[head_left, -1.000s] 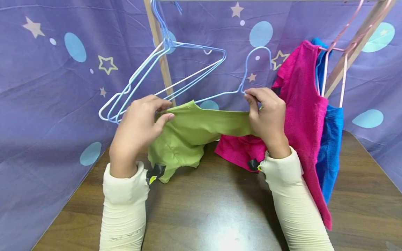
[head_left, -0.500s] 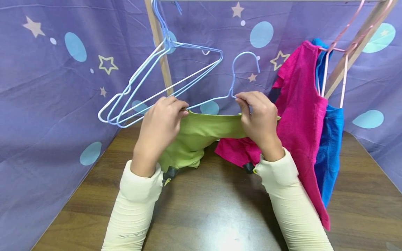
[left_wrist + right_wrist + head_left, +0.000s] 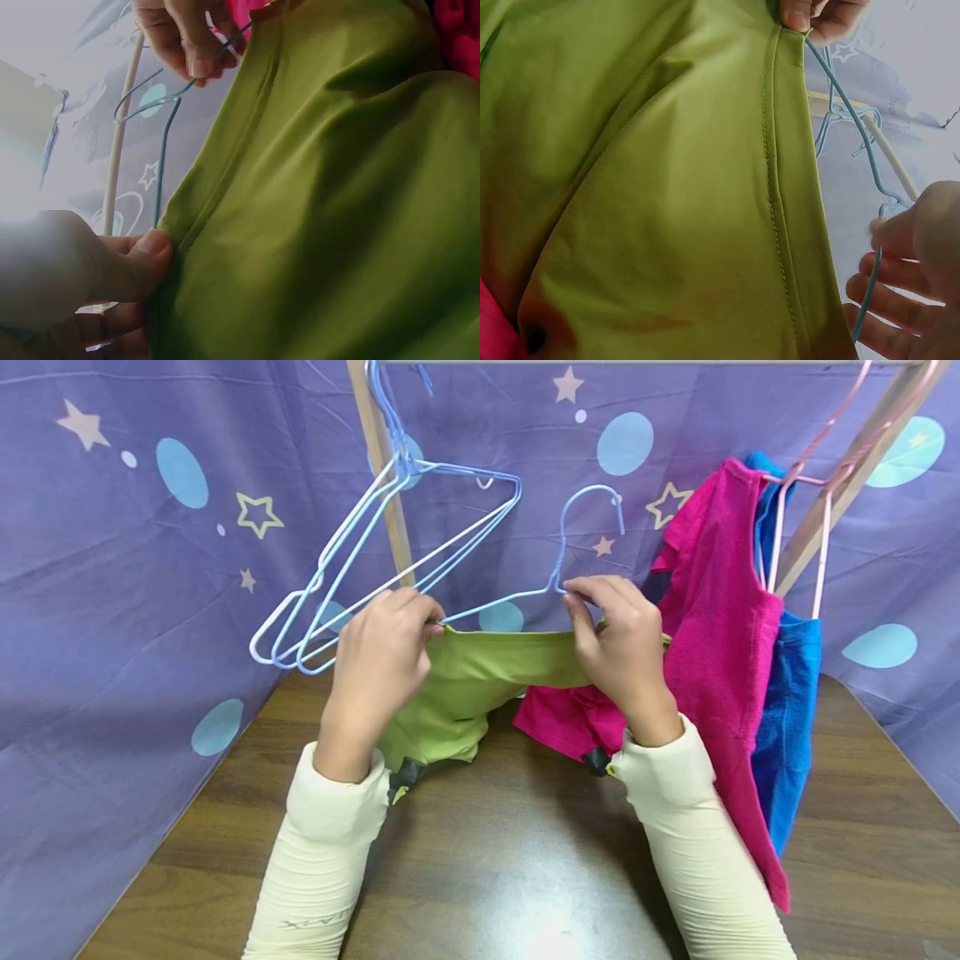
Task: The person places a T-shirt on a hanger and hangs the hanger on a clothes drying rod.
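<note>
In the head view, my left hand [image 3: 382, 660] pinches the shoulder edge of a light green top [image 3: 510, 660], where one arm of a blue wire hanger [image 3: 557, 568] runs into the neckline. My right hand [image 3: 622, 639] holds the hanger between thumb and fingers just beside the base of its hook. The hook points up and hangs on nothing. In the left wrist view, the left thumb [image 3: 154, 246] presses cloth and wire together. From the right wrist, the hanger wire [image 3: 861, 124] shows outside the stitched neckline. The hanger's lower part is hidden by the top.
Several blue and white hangers [image 3: 405, 468] hang from the rail [image 3: 637, 362] at the left. On pink hangers [image 3: 825, 485] at the right hang a magenta garment [image 3: 720, 610] and a blue one [image 3: 787, 710]. Beneath is a wooden table [image 3: 517, 860]; a patterned curtain [image 3: 150, 693] stands behind.
My left hand has moved right and now pinches the top's shoulder, its thumb and fingers closed. The right hand and hanger have shifted slightly left. The hanging hangers have swung a little.
</note>
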Available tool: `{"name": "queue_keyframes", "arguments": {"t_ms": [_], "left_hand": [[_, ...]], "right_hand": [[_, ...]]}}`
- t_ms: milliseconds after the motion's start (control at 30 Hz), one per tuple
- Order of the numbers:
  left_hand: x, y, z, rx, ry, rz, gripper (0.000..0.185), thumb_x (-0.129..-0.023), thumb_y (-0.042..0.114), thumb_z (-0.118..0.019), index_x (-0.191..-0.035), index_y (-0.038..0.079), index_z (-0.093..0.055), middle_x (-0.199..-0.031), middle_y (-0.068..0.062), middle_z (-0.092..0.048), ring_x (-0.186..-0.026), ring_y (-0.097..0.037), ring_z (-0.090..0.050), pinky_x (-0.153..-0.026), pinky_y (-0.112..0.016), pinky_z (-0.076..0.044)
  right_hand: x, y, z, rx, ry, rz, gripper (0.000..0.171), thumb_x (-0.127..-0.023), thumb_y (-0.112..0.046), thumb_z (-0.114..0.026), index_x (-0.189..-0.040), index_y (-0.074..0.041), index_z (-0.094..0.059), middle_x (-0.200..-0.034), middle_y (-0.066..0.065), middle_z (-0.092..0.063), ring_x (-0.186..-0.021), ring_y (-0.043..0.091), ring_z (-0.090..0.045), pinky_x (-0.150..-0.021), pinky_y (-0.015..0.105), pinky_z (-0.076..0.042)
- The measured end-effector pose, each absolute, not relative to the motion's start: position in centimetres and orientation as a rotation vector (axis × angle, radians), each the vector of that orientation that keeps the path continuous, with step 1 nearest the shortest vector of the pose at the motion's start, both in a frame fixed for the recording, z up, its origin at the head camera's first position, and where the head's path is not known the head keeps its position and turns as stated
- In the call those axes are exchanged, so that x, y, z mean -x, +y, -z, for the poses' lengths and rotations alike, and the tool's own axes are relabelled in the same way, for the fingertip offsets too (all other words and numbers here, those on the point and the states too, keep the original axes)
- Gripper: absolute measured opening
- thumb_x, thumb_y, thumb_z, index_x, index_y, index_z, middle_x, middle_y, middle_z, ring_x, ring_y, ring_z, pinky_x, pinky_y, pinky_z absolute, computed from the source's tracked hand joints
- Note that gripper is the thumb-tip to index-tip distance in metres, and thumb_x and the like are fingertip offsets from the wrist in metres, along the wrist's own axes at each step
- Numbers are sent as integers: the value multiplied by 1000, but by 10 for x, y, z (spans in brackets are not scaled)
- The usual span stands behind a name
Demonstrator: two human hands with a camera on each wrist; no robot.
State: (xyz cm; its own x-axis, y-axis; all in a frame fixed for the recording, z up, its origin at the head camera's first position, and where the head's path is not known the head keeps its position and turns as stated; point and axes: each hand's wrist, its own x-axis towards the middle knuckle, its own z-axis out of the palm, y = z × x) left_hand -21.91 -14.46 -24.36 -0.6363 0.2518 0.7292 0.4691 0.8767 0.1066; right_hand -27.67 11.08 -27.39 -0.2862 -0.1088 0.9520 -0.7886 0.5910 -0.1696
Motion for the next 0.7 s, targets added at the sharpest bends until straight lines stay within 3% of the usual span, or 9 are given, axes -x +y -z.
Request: {"name": "queue_keyframes", "arguments": {"t_ms": [100, 333, 700], "left_hand": [[220, -143, 244, 499, -2276, 369, 7, -88, 4, -77, -95, 2, -74, -92, -10, -72, -75, -30, -61, -64, -44, -53], [220, -142, 244, 471, -2277, 382, 7, -89, 2, -76, -95, 3, -74, -93, -10, -72, -77, -30, -63, -64, -43, -54], [220, -140, 245, 460, -2248, 380, 5, -89, 2, -75, -94, 3, -74, -93, -10, -72, -80, -31, -64, -66, -44, -54]], "right_hand": [[275, 110, 272, -712, -1714, -843, 14, -95, -6, -70, -102, 4, -75, -96, 16, -74, -91, 32, -68, -86, 40, -52], [268, 103, 267, -685, -1581, -947, 14, -94, -8, -68, -88, 2, -76, -83, 12, -72, -76, 27, -64, -77, 29, -49], [265, 81, 281, -874, -1709, -883, 15, -96, -8, -65, -89, 2, -72, -81, 12, -69, -77, 25, -63, -75, 38, -50]]}}
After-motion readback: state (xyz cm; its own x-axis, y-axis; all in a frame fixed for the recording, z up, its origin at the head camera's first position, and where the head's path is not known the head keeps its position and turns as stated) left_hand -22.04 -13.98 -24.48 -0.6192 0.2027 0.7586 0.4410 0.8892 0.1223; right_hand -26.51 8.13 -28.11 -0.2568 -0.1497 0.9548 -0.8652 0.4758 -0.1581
